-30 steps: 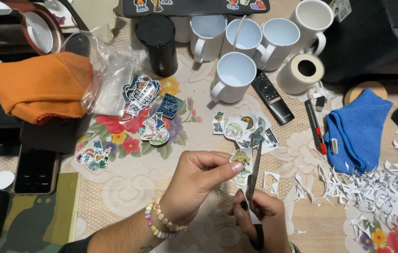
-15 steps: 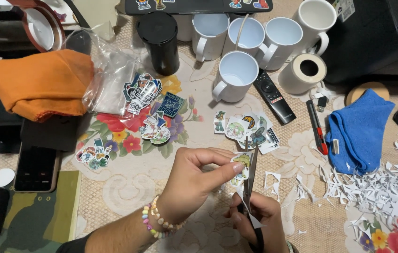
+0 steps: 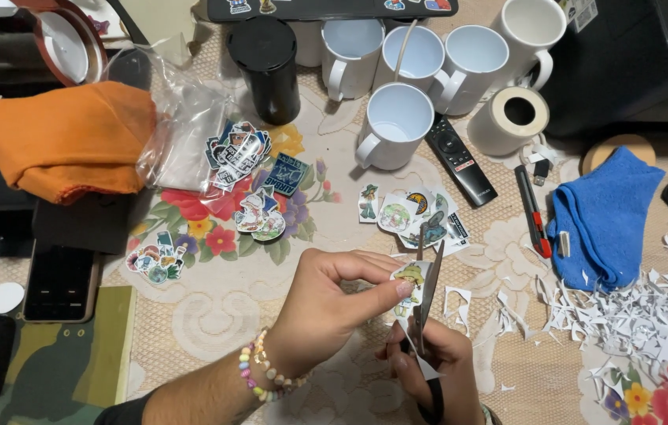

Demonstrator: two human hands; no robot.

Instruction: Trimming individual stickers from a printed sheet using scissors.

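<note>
Near the lower middle of the head view, a small sticker cut-out [image 3: 410, 282] with a green figure is pinched between thumb and fingertips of the left hand [image 3: 326, 311], whose wrist is ringed by a beaded bracelet [image 3: 265, 376]. Just below and to the right, a pair of scissors [image 3: 425, 315] is gripped by the right hand [image 3: 432, 370], the fingers being closed through the handles; the blades are held upright and slightly parted, with the edge of the cut-out set between them. The two hands are kept close together, almost touching, above a lace tablecloth [image 3: 216, 311] printed with flowers. Just beyond the scissor tips, a loose cluster of finished stickers [image 3: 409, 212] is spread on the cloth, and further stickers [image 3: 243, 169] are scattered to the left beside a clear plastic bag [image 3: 180, 138]. Paper trimmings [image 3: 649, 323] are heaped well to the right, near a blue cloth [image 3: 601, 212] and a red utility knife [image 3: 533, 211]. White mugs [image 3: 393, 130] are grouped at the top with a black cup [image 3: 267, 67], a roll of tape [image 3: 511, 118] and a black remote control [image 3: 460, 160]. An orange cloth [image 3: 66, 138] is folded at the upper left, and a phone [image 3: 59, 279] is laid below it.
</note>
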